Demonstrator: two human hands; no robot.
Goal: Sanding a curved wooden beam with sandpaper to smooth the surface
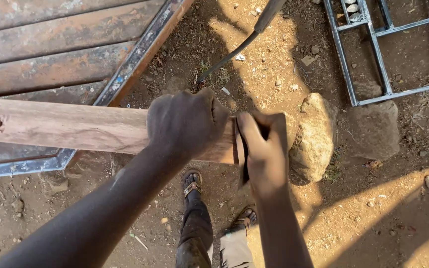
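Note:
A long wooden plank runs in from the left edge to the middle of the view, held above the dirt ground. My left hand is closed as a fist over its right end. My right hand grips a thin dark flat piece set against the plank's end face, fingers wrapped round it. Below the hands I see my legs and two sandalled feet on the ground.
A rusty metal panel with a painted frame lies at the upper left. A dark rod slants down at top centre. Two rocks sit right of the hands. A grey metal frame lies at the upper right.

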